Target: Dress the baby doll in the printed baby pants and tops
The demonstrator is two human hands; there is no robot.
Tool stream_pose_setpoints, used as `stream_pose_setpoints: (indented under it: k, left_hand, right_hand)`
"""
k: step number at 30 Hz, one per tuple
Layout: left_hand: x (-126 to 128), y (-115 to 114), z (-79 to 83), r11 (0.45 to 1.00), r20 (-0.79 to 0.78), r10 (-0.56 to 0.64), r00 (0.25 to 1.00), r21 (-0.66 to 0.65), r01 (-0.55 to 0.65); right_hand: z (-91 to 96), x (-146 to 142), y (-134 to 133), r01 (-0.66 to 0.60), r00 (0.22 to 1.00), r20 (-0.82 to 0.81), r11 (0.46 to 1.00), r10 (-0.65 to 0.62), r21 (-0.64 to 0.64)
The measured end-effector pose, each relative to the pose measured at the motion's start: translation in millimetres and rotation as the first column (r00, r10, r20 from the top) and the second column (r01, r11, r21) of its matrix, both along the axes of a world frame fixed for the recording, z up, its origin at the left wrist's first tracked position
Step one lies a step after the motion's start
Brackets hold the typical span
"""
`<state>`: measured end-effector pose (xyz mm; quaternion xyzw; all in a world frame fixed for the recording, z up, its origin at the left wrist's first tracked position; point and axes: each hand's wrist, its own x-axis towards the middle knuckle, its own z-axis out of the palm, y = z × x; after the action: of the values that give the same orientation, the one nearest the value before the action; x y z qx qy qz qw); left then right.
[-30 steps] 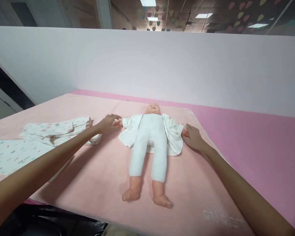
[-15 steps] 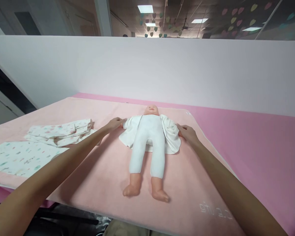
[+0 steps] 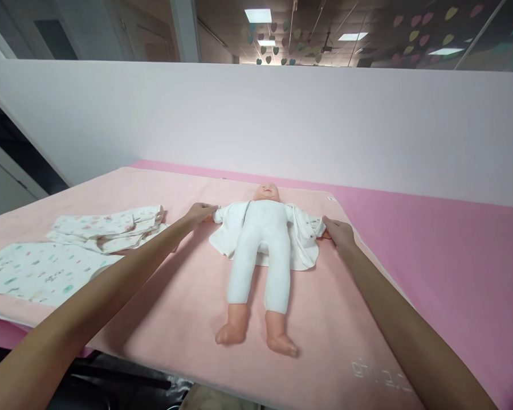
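A baby doll (image 3: 265, 225) with a white cloth body lies on its back, head away from me and bare feet toward me. A white baby shirt (image 3: 304, 253) is spread open under it, with both its arms in the sleeves. At the left cuff, my left hand (image 3: 200, 213) is closed on the sleeve end, beside the doll's hand. My right hand (image 3: 341, 232) pinches the other sleeve at its cuff, and part of the doll's hand shows beneath my fingers. That sleeve is stretched out sideways.
Printed baby clothes (image 3: 60, 270) lie to the left, partly behind my left forearm. A pale pink towel (image 3: 188, 319) covers much of the pink table (image 3: 444, 250). A white partition wall (image 3: 256, 119) stands along the back.
My right hand has moved outward to the right, drawing the right sleeve straighter along the doll's arm. The left hand has stayed at its cuff. The view has shifted slightly.
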<state>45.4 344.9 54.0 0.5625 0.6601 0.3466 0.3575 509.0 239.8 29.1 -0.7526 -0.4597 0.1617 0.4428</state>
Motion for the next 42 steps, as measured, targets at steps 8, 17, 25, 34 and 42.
stream_pose_setpoints:
  k: [8,17,25,34,42]
  left_hand:
    - [-21.8,-81.0,-21.9,0.924,-0.482,-0.046,0.875,0.312,0.221]
    - [-0.7,-72.0,-17.4,0.953,-0.575,-0.244,0.781,0.007,0.302]
    - [24.8,-80.0,16.5,0.902,0.009,-0.177,0.984,0.402,0.158]
    - [73.6,-141.6,27.0,0.373,-0.471,-0.630,0.618,0.514,0.772]
    - [20.4,-144.8,-32.9,0.693,-0.302,-0.440,0.846,0.484,0.534]
  right_hand:
    - [-1.7,-36.4,-94.2,-0.084,0.928,0.369,0.994,0.051,0.076]
    - [0.4,-57.9,-84.1,-0.258,0.900,0.284,0.929,0.331,-0.265]
    - [51.8,-67.4,-88.3,-0.282,0.934,-0.161,0.935,0.319,0.215]
    - [52.1,-153.4,-102.8,-0.759,0.559,0.587,0.646,0.586,0.079]
    - [9.7,-110.1,-126.1,-0.616,0.719,0.523,0.768,0.457,0.175]
